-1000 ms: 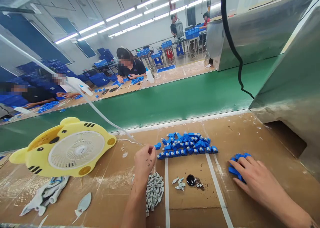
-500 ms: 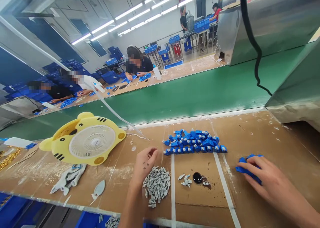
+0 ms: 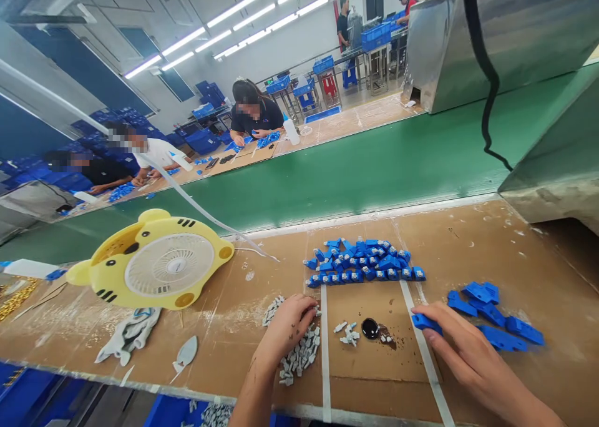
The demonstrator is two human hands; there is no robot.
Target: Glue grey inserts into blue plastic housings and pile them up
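Right hand: one blue block, newly drawn from loose blocks at its 1 o'clock; left hand: fingers narrow, now at grey pieces, grip unclear.

Light source: rows of tube lights, above the green belt
Brightness: bright, even
Glare: pale sheen along the belt
Blur: people beyond the belt softer, faces pixelated
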